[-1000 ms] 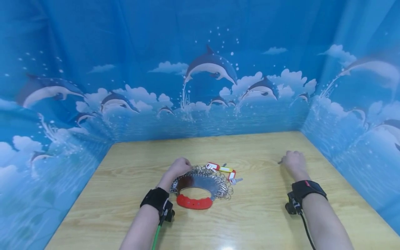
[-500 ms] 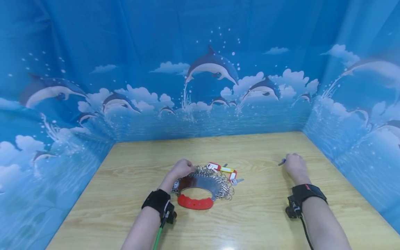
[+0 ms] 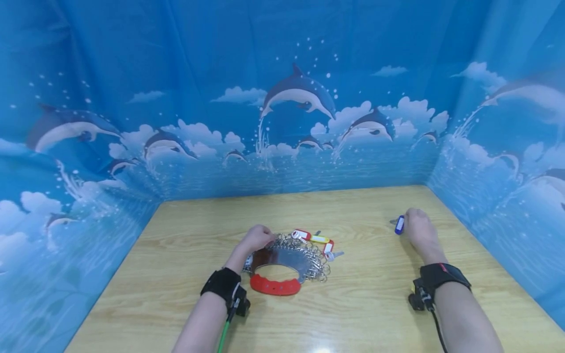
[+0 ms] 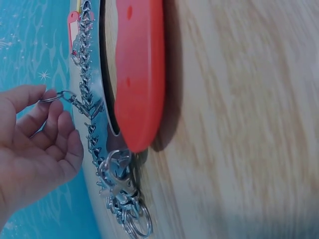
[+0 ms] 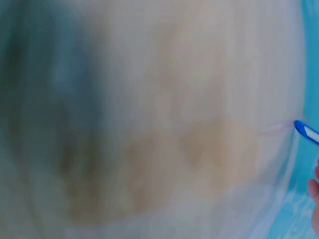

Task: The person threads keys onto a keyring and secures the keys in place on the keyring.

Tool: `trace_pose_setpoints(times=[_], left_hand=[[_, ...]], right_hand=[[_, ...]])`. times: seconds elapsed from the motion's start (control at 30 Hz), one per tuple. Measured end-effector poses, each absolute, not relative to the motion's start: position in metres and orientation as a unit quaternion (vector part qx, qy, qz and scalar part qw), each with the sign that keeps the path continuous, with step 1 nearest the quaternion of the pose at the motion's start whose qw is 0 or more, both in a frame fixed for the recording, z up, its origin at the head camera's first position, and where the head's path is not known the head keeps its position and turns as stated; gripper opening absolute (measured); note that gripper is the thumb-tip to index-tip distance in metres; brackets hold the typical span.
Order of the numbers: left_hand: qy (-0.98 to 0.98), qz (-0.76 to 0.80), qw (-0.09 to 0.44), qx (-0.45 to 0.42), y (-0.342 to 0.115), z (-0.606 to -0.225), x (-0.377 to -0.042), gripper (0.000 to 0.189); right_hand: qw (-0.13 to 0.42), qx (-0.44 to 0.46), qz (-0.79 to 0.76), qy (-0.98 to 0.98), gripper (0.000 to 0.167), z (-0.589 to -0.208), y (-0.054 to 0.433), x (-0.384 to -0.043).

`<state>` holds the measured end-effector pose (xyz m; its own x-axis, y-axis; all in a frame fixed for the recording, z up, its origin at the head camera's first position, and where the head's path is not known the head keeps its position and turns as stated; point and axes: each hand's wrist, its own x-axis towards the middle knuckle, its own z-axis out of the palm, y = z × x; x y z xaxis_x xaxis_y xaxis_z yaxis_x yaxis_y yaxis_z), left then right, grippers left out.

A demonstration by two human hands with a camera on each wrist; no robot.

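A curved metal key holder [image 3: 287, 257] with a red grip [image 3: 275, 285] lies on the table, its outer edge lined with clasps and rings. My left hand [image 3: 258, 238] is at its far left edge. In the left wrist view, the thumb and forefinger pinch a split ring [image 4: 52, 98] that hangs from one clasp [image 4: 82, 105]. Toward the table's far right, my right hand [image 3: 421, 233] holds a blue key tag [image 3: 399, 225] with a key [image 3: 393, 222] beyond it. The right wrist view is mostly blurred; the blue tag and some fingertips [image 5: 314, 189] show at its right edge.
Red and yellow key tags [image 3: 320, 239] with keys [image 3: 334, 255] lie at the holder's far right edge. Blue dolphin-print curtains [image 3: 291, 166] stand behind and on both sides of the wooden table [image 3: 353, 304].
My right hand has shifted slightly and turned, so the blue tag now shows its labelled face, where before only a dark sliver and part of it were visible. The left hand stays at the ring.
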<state>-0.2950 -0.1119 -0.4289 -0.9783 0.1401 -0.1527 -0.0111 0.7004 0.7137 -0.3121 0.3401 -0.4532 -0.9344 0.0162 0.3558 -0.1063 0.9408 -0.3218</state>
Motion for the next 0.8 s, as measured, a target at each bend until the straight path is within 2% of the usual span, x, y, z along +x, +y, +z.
trace_pose_setpoints(times=[0.17,0.3,0.4,0.6,0.8], left_hand=[[0.920,0.385,0.073,0.018,-0.111,-0.429,-0.296,0.038],[0.922,0.380,0.072,0.004,-0.109,-0.429,-0.298,0.041],[0.922,0.380,0.071,-0.002,-0.108,-0.429,-0.298,0.041],[0.909,0.409,0.085,0.003,-0.111,-0.433,-0.298,0.039],[0.887,0.446,0.121,0.014,-0.111,-0.433,-0.296,0.030]], right_hand=[[0.228,0.003,0.270,-0.935,0.030,-0.438,0.327,-0.312],[0.269,0.027,0.286,-0.919,0.024,-0.432,0.315,-0.316],[0.276,0.061,0.287,-0.915,0.019,-0.431,0.300,-0.319],[0.215,0.092,0.366,-0.901,0.023,-0.423,0.257,-0.318],[0.090,0.060,0.511,-0.852,0.025,-0.413,0.206,-0.315]])
